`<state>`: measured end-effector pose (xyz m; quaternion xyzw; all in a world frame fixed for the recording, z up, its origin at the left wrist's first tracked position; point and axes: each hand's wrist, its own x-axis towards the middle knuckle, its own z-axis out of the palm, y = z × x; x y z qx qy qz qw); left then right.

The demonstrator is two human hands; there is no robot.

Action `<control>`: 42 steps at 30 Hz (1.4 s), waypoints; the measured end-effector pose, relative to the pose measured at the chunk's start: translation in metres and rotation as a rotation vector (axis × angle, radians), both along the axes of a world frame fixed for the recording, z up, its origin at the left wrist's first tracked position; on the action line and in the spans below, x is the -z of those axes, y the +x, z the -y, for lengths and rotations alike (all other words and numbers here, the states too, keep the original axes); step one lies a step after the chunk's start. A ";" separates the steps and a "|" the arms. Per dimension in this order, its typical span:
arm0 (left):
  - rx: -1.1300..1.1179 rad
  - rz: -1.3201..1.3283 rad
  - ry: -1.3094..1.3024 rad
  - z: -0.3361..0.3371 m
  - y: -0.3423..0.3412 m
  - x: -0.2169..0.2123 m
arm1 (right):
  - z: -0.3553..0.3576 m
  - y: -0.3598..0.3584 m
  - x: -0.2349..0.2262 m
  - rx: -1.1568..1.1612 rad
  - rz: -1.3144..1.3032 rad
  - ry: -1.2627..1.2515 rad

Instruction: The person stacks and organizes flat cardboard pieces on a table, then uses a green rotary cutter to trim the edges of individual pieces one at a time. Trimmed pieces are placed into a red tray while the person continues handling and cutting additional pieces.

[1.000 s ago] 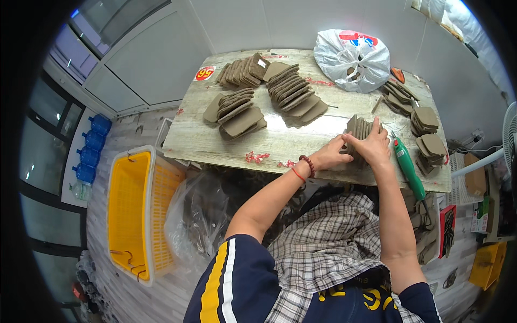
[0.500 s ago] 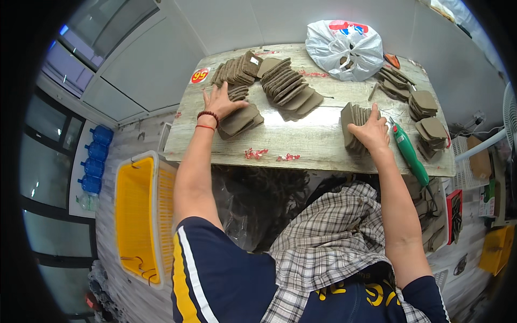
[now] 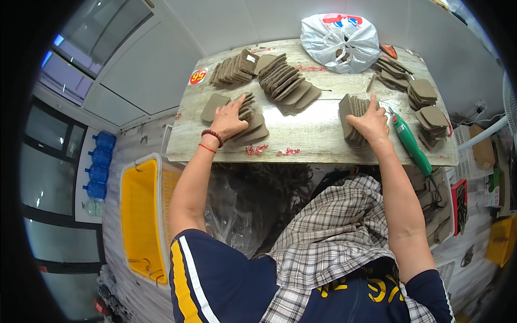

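Observation:
My left hand (image 3: 228, 119) spans a leaning pile of flat brown pads (image 3: 255, 129) on the table's left side, thumb and fingers around it. One rounded square pad (image 3: 215, 108) lies just left of that hand. Further right, my right hand (image 3: 372, 123) grips a standing row of the same brown pads (image 3: 350, 121), its thumb on the near left face and its index finger reaching over the far side. A green corded hand tool (image 3: 410, 141) lies beside the right hand. The undersides of both hands are hidden.
More pads fan out in a back-left row (image 3: 235, 67), a middle row (image 3: 281, 81) and right-hand piles (image 3: 421, 91). A tied white plastic bag (image 3: 340, 46) sits at the back of the worn table (image 3: 301, 137). A yellow-lined basket (image 3: 141, 215) stands on the floor at left.
My left hand has shifted slightly right and nearer over its pile, and a single pad now shows to its left. The right hand stays at its row; the whole view has shifted slightly.

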<state>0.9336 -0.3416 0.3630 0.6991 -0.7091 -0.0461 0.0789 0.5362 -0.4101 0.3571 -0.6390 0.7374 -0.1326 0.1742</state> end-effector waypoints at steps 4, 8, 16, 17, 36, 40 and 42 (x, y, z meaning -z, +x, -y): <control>0.024 0.064 0.030 0.000 0.001 -0.011 | 0.001 -0.002 0.001 0.003 0.003 0.005; 0.060 0.047 0.121 0.019 0.018 -0.014 | 0.000 -0.001 0.001 -0.005 0.014 -0.001; -0.166 0.018 0.173 0.061 0.032 -0.016 | 0.001 -0.004 0.000 0.004 0.018 0.017; -0.201 0.024 0.138 0.065 0.036 -0.012 | 0.001 -0.004 -0.001 0.002 0.017 0.019; -0.147 -1.012 0.444 0.044 -0.104 -0.142 | 0.002 -0.009 -0.001 0.016 0.062 0.043; -0.168 -1.042 0.543 0.068 -0.148 -0.095 | 0.001 -0.011 0.000 0.032 0.090 0.036; -0.247 -1.072 0.511 0.079 -0.183 -0.073 | 0.000 -0.013 -0.002 0.049 0.094 0.048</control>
